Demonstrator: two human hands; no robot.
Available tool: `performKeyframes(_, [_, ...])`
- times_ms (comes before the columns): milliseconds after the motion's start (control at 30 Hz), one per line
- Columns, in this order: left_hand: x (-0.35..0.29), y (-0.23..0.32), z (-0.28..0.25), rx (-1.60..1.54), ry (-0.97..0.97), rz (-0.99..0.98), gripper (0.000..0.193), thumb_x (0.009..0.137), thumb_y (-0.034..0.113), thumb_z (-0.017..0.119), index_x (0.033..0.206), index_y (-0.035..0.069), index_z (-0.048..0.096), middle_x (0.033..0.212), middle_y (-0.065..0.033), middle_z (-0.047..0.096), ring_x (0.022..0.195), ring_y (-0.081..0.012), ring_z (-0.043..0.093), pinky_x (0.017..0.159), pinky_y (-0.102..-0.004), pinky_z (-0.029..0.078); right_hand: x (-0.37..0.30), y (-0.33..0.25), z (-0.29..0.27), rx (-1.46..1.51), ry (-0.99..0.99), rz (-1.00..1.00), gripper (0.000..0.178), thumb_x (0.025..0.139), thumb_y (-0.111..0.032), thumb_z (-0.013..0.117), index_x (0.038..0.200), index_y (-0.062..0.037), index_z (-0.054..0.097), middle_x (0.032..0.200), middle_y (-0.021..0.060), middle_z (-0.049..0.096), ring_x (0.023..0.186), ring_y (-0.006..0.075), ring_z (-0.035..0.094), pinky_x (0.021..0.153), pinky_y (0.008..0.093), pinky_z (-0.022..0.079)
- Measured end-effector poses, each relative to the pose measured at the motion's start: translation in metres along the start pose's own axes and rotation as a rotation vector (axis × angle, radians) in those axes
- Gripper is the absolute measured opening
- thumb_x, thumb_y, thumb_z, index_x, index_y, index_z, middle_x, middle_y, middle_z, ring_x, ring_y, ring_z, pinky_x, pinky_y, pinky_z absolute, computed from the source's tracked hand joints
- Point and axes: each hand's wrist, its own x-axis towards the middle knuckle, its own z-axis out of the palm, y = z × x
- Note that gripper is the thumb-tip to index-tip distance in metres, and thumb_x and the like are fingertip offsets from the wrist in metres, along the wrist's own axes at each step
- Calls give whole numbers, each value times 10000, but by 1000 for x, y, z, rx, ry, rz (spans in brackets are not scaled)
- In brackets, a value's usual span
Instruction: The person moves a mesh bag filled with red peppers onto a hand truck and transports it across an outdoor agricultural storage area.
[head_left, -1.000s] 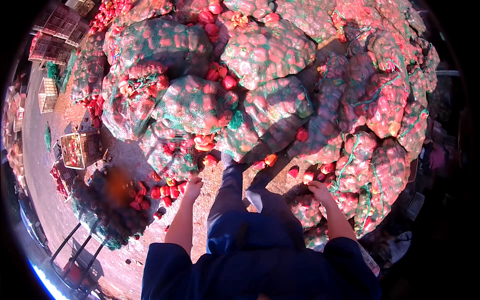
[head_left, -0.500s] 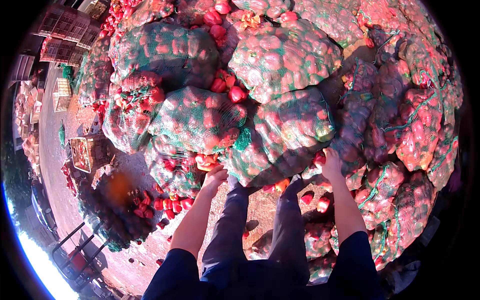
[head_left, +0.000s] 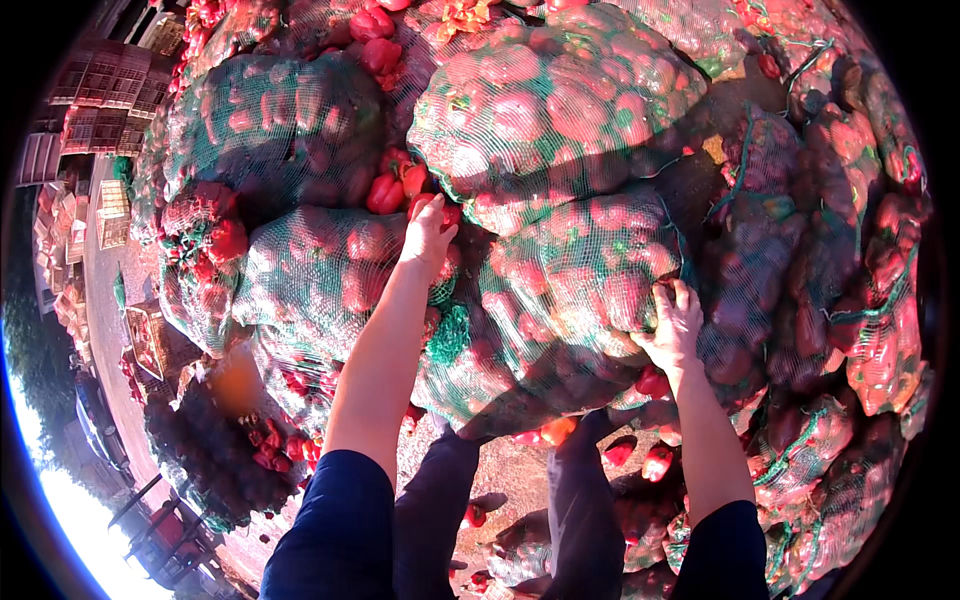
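Observation:
My left hand (head_left: 428, 242) reaches in between the mesh sacks, its fingers curled over a red bell pepper (head_left: 450, 213); part of that pepper is hidden by the hand. More loose red bell peppers (head_left: 385, 193) lie just beyond it. My right hand (head_left: 672, 325) rests with fingers and thumb apart against the right end of a green mesh sack (head_left: 580, 270) filled with peppers, which lies in front of my legs. A bunched green knot of netting (head_left: 449, 335) shows at the left end of this sack. Another filled sack (head_left: 320, 260) lies beside my left forearm.
A large pepper sack (head_left: 555, 110) lies farther back, and several more sacks (head_left: 840, 250) are heaped at the right. Loose peppers (head_left: 657, 461) lie on the ground by my feet. Crates (head_left: 105, 75) are stacked at the far left, near a metal-framed cart (head_left: 165, 530).
My left hand has moved forward from the near edge of the sacks to the loose peppers. My right hand has come up onto the sack's right end. The view has shifted closer to the sacks.

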Motion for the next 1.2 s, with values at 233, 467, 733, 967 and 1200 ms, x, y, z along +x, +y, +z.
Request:
performKeyframes(233, [82,-29,26,-95,-33,-203,304,886,370,516,1122,180,551,1126,16,581,1092,-148,472,982,-406,297,-2,22,16,16,136,-73,904,448,-262,841,1258,-117,468,1336,105,336,1239,369,311,986,539,318])
performKeyframes(467, [126,-50,10,-250,-43,-72,290,884,336,540,1069,121,600,1061,-21,638,984,-215,564,915,-364,409,8,15,18,37,134,-72,880,457,-254,840,1250,-133,478,1335,94,331,1249,363,293,996,526,309])
performKeyframes(733, [85,-27,0,-160,214,-152,238,890,295,596,725,154,499,470,51,323,366,-97,243,356,-262,160,14,16,14,69,8,-11,853,545,-292,824,1293,-157,436,1351,103,309,1288,372,234,1018,565,251])
performKeyframes(967, [-3,9,63,-110,316,-102,110,912,105,472,814,56,479,510,31,311,392,-101,220,367,-254,180,19,16,22,50,88,-16,878,496,-283,837,1273,-136,454,1327,103,318,1268,352,273,1011,536,288])
performKeyframes(1200, [-170,6,159,-228,209,39,144,834,-16,542,737,70,479,538,49,344,416,-64,291,414,-225,225,19,35,39,60,136,-25,897,488,-274,833,1288,-128,454,1367,107,301,1278,356,275,1029,533,279])
